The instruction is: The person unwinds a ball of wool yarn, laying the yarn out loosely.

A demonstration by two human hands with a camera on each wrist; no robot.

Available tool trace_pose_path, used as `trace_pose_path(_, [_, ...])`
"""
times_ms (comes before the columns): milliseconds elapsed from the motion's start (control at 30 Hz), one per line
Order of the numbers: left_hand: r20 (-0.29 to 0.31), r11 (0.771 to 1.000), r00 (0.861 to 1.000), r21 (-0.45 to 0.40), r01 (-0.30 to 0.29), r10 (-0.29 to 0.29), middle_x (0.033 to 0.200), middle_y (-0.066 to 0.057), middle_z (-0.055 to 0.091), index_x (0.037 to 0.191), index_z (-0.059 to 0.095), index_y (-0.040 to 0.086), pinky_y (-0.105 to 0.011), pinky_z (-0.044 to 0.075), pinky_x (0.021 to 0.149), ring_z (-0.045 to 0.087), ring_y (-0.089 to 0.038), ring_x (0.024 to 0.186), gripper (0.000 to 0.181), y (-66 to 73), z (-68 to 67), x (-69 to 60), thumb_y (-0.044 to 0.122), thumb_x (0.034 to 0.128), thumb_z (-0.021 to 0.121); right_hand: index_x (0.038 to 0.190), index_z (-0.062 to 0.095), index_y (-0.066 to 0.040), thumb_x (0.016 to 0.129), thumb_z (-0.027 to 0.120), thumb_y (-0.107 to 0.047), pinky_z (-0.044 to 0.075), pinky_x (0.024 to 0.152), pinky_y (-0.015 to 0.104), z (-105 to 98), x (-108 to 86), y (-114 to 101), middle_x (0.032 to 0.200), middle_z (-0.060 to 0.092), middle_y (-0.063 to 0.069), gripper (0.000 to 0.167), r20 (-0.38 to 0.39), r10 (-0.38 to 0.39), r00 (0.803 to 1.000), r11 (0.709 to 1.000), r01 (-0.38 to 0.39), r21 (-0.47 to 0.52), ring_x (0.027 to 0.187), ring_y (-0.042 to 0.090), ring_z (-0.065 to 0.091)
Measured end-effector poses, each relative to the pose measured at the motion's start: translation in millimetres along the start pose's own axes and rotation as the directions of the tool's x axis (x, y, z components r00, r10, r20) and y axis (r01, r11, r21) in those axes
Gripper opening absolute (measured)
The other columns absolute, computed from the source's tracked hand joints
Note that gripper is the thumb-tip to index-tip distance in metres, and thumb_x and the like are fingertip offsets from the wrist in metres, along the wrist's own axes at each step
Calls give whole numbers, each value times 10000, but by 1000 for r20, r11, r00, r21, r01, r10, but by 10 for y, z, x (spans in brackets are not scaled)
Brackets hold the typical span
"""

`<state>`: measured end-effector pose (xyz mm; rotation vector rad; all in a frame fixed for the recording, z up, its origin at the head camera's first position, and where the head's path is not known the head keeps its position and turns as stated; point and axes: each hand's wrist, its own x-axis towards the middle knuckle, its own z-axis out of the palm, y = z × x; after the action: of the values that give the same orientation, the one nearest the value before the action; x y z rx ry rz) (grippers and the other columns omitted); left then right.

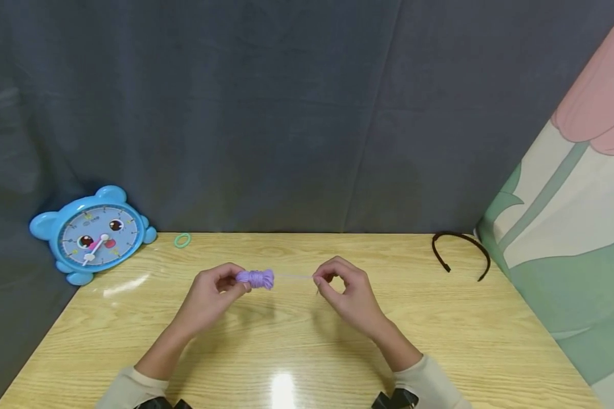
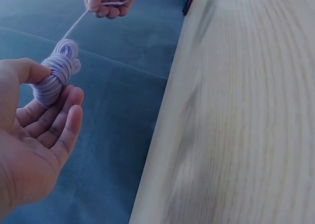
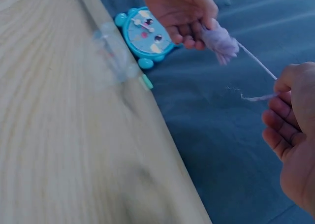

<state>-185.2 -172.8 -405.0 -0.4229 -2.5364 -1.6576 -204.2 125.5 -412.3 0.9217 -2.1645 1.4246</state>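
Note:
My left hand point(image 1: 212, 298) pinches a small wound bundle of purple yarn point(image 1: 256, 278) between thumb and fingers, above the table. From the bundle's right end a single strand point(image 1: 294, 276) runs taut to my right hand point(image 1: 353, 295), whose thumb and index finger pinch it. In the left wrist view the bundle point(image 2: 59, 71) shows wraps round its middle and loops at the top, with the other fingers of the left hand point(image 2: 39, 140) extended below it. A short loose tail point(image 3: 258, 98) sticks out past the right hand's pinch point(image 3: 300, 125) in the right wrist view.
A blue animal-shaped clock point(image 1: 99, 237) stands at the table's left back corner, with a green ring point(image 1: 182, 240) beside it. A dark headband point(image 1: 460, 236) lies at the right back. Dark cloth point(image 1: 286, 113) hangs behind the wooden table point(image 1: 286, 352); patterned fabric point(image 1: 578, 227) is at the right.

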Motion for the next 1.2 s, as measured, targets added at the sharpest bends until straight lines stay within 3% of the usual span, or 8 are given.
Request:
trace_pose_path(200, [-17,1000,1000,-4,-21,21,964,-114,716,1047,705,28,-313,624,760,711,-92,831,99,29,-64,0,95,976,691,971,697,-47,904,667,151,534,766,192,-112,37,35,897,658,67,211,-52,-12,999,995,17,96,826,122,602])
trace_pose_path(500, [-42,999,998,-14,-50,49,959,-140,720,1063,697,-13,-282,622,764,697,-77,816,109,31,-134,8,47,975,671,959,702,-30,932,668,105,535,757,182,-183,34,72,898,658,48,142,-48,27,998,994,-22,105,820,102,603])
trace_pose_path(633, [-59,999,997,-9,-45,45,948,-145,728,1066,694,-17,-244,610,764,689,-81,819,105,25,-152,12,35,988,646,951,697,-30,925,661,125,537,749,178,-210,33,65,895,657,39,162,-40,28,999,994,-23,111,806,85,605])
trace_pose_path(833, [-96,1000,995,8,-15,16,902,-135,725,1052,688,-14,-230,596,749,679,-88,796,92,18,-171,22,28,990,636,949,680,19,910,644,167,534,749,198,-263,53,51,899,651,103,157,-71,-42,997,989,52,141,801,110,598])
trace_pose_path(1033, [-103,1000,995,-27,-3,0,906,-148,730,1055,681,-37,-233,594,736,679,-69,786,103,50,-179,23,13,976,639,937,671,68,913,629,177,527,785,188,-351,78,42,905,646,130,119,-125,-32,992,986,52,161,827,96,594])
trace_pose_path(1200, [-102,1000,995,-8,-1,1,912,-134,738,1057,685,-25,-228,594,726,684,-72,786,102,50,-185,28,10,972,639,938,670,89,920,620,173,530,793,182,-430,95,61,910,647,68,101,-165,-23,986,984,52,168,832,88,594])
